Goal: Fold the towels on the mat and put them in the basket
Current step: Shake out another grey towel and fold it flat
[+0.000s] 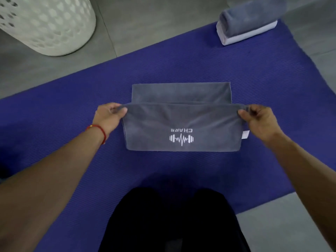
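A grey towel (181, 122) with a white dumbbell logo lies partly folded in the middle of the purple mat (236, 70). Its near half is lifted and doubled over; the far part lies flat on the mat. My left hand (109, 115) pinches the fold's left corner. My right hand (258, 119) pinches the right corner, beside a small white label. The white perforated basket (45, 24) stands on the floor at the far left, off the mat. Its inside is hidden.
A folded grey towel (249, 17) rests on a pale block (249, 35) at the mat's far right corner. Grey tiled floor (145, 24) surrounds the mat. My dark-clothed legs (172, 220) are at the mat's near edge.
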Demonstrator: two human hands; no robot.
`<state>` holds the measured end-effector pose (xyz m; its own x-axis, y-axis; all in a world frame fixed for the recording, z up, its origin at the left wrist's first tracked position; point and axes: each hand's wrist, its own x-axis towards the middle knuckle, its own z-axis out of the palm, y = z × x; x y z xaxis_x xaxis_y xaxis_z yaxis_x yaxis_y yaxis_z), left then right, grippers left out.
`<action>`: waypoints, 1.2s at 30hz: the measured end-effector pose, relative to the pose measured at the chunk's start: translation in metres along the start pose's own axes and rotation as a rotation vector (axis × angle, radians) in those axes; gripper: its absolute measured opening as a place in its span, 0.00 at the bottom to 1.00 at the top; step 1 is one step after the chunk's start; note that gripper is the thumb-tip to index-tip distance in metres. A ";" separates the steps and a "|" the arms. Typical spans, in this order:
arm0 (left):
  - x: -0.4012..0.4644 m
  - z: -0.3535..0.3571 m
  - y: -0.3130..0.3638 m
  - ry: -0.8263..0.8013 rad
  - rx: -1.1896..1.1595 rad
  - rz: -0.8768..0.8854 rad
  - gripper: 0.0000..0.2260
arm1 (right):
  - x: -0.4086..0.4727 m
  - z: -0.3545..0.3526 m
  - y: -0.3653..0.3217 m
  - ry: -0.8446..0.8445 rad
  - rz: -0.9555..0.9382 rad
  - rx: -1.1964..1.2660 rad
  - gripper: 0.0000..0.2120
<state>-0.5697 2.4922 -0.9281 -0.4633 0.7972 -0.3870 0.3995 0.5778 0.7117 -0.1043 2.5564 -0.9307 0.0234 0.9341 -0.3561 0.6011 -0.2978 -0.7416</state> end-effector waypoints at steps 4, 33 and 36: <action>0.069 0.036 0.025 0.132 0.052 -0.009 0.10 | 0.072 0.019 -0.018 0.073 0.002 -0.073 0.11; 0.138 0.116 -0.021 0.356 0.427 0.176 0.16 | 0.120 0.073 0.008 0.238 0.106 -0.391 0.24; 0.123 0.096 -0.026 0.201 0.281 0.293 0.22 | 0.098 0.072 0.015 0.141 0.237 -0.428 0.34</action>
<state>-0.5608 2.5923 -1.0503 -0.4326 0.9001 -0.0516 0.7230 0.3805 0.5766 -0.1500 2.6295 -1.0178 0.2890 0.8769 -0.3841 0.8389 -0.4253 -0.3397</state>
